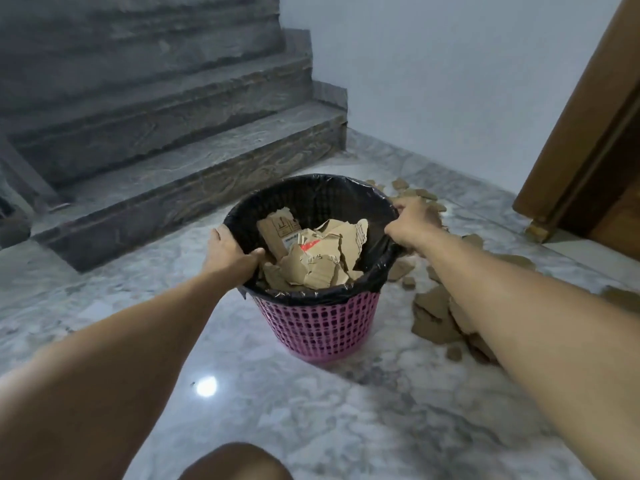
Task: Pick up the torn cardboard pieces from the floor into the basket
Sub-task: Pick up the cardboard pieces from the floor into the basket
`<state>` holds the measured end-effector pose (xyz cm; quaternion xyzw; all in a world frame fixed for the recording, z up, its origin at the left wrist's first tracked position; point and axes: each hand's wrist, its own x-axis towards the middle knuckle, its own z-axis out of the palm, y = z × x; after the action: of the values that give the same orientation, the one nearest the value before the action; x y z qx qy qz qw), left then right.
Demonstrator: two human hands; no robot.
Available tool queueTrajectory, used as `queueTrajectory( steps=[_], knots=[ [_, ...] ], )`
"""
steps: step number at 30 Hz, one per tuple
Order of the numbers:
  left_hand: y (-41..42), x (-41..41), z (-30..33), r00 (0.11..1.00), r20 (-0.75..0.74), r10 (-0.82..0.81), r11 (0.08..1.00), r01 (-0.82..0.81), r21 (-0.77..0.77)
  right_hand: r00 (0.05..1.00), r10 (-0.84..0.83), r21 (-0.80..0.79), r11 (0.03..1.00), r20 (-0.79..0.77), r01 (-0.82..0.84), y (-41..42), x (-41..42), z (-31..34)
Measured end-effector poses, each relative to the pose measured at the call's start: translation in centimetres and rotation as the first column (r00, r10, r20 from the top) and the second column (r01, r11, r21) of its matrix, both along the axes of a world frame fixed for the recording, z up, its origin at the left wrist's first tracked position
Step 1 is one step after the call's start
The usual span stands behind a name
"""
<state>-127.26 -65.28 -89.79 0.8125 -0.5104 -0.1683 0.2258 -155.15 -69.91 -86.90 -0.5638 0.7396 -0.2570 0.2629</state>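
A pink mesh basket (317, 327) lined with a black plastic bag stands on the marble floor in the middle of the view. Torn cardboard pieces (318, 261) fill it partway. My left hand (230, 249) grips the basket's left rim, thumb inside the bag. My right hand (414, 221) grips the right rim. More torn cardboard pieces (434, 315) lie scattered on the floor to the right of the basket, partly hidden under my right forearm, with smaller bits (414, 194) behind it.
Grey stone stairs (194, 140) rise at the left and back. A brown wooden door frame (585, 150) stands at the right against a white wall. Glossy marble floor (311, 410) spreads in front, and my knee (235, 462) shows at the bottom edge.
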Motion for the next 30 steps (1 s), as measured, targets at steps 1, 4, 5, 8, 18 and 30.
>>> queueTrajectory(
  steps=[1,4,5,8,18,30],
  knots=[
    [-0.6,-1.0,-0.6,1.0,-0.012,0.005,0.999,-0.006,-0.041,0.999,-0.032,-0.012,0.999,0.014,0.032,-0.2,-1.0,0.2],
    [-2.9,-2.4,-1.4,1.0,-0.01,-0.001,0.993,0.0,-0.12,0.994,-0.099,-0.061,0.993,0.036,0.101,-0.7,-3.1,0.3],
    [-3.8,-2.9,-1.5,1.0,-0.005,-0.02,0.992,0.02,-0.124,0.992,-0.118,-0.076,0.99,0.048,0.121,-0.9,-3.7,0.3],
    [-6.1,-4.1,-1.8,0.999,0.013,-0.043,0.981,0.045,-0.187,0.982,-0.165,-0.115,0.978,0.087,0.175,-1.6,-4.8,-0.1],
    [-11.7,-6.2,-0.6,0.933,0.334,-0.133,0.968,0.195,-0.159,0.984,-0.173,-0.096,0.98,0.042,0.176,-5.9,-7.1,-0.4],
    [-15.0,-23.1,2.9,0.667,0.335,-0.665,0.675,0.729,-0.113,0.997,-0.042,0.304,0.952,0.069,0.019,-3.6,-18.4,1.9]
  ],
)
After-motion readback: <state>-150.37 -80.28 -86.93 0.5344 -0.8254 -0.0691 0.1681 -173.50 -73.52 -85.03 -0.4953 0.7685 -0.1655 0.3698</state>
